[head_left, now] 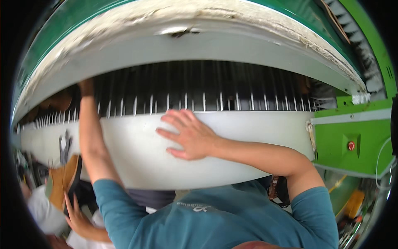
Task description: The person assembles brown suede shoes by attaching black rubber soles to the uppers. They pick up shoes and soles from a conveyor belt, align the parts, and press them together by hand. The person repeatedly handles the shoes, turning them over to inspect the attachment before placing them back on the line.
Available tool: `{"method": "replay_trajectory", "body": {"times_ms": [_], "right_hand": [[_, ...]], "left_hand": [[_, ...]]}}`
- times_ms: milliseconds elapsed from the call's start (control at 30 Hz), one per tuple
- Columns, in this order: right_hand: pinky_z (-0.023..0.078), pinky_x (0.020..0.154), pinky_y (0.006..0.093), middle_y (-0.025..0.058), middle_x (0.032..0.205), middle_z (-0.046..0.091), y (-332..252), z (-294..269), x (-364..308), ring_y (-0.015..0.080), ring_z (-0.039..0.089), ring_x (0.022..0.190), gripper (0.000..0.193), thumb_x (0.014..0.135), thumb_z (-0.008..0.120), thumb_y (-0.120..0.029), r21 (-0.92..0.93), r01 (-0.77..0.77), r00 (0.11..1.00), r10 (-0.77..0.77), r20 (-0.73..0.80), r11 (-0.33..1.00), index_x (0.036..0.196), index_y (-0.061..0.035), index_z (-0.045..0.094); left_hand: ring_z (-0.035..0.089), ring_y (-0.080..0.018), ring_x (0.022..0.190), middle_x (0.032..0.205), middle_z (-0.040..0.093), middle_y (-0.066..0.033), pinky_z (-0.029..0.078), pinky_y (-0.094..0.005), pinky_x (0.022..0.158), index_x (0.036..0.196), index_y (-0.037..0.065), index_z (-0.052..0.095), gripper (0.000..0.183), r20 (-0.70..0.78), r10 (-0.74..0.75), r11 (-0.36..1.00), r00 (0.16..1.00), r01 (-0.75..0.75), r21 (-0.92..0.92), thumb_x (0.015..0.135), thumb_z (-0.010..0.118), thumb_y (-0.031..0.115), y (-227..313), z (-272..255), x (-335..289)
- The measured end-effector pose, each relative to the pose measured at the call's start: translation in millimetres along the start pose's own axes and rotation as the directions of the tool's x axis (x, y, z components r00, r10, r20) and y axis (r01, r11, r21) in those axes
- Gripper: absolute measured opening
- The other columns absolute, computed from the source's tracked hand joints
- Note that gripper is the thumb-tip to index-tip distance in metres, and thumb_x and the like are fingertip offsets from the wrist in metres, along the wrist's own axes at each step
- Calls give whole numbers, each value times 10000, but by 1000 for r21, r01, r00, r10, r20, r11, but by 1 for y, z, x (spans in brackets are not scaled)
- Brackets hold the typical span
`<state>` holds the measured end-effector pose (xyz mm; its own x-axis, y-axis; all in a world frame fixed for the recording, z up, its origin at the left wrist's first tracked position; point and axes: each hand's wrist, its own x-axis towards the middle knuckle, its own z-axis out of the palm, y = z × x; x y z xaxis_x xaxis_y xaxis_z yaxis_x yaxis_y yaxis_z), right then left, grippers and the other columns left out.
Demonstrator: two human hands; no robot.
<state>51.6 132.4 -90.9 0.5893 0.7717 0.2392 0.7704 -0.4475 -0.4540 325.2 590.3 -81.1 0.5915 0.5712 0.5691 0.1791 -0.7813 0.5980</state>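
Note:
My left arm stretches over the white panel (137, 162) into a dark slot with a row of upright metal pins (186, 101). Only the back part of my left hand (86, 88) shows in the slot; its fingers are hidden in shadow, so what it touches cannot be seen. My right hand (186, 139) lies flat on the panel with its fingers spread, the tips close to the panel's far edge and the pins. Nothing is in it. Brownish shapes (58, 101), too dark to name, sit inside the slot left of my left hand.
A pale, worn padded edge (199, 14) curves above the slot. On the right stands a green machine housing (348, 133) with a red button (351, 145). A dark tool (65, 147) lies on the panel's left. Another person's hand (76, 216) supports a tan boot (64, 182).

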Motion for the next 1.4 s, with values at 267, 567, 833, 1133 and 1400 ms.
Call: {"method": "replay_trajectory", "body": {"times_ms": [267,567,833,1133,1400], "right_hand": [[489,1181,499,227,1508,578,7,6,-4,404,578,1394,601,1033,727,-425,57,-26,972,39,-232,998,1491,-46,640],[631,1059,571,427,1661,345,43,-96,-81,541,673,1317,1324,922,560,-940,932,-22,700,661,272,-361,1794,-99,26],[685,969,618,186,1655,494,58,-113,-220,395,638,1416,1000,946,739,-348,998,61,867,496,-42,-23,1777,-149,220],[321,1321,397,130,1658,531,69,-100,-263,273,477,1563,1289,669,945,-284,961,-126,860,511,-18,246,1755,-13,306],[262,1339,382,138,1675,513,73,-99,-267,275,405,1610,1234,683,930,-240,934,-130,853,517,-66,333,1745,-3,347]], "left_hand": [[756,-338,958,1335,681,-266,762,-456,601,1434,-127,623,450,126,-403,374,907,288,-882,1008,727,-27,140,-66,-138],[761,-267,1096,1265,737,-181,736,-448,801,1444,-57,651,434,321,-70,236,944,329,-914,1042,754,72,255,-213,-355],[595,-320,1489,1549,650,-237,456,-450,1270,1469,-37,636,649,603,357,288,713,531,-797,840,773,-114,235,-250,-456],[646,-272,1419,1508,692,-165,497,-395,1225,1466,-35,635,732,623,335,488,707,435,-757,742,712,-106,225,-250,-489],[634,-279,1434,1502,696,-162,478,-404,1237,1395,12,722,672,564,386,521,730,332,-786,731,772,-68,217,-239,-488]]}}
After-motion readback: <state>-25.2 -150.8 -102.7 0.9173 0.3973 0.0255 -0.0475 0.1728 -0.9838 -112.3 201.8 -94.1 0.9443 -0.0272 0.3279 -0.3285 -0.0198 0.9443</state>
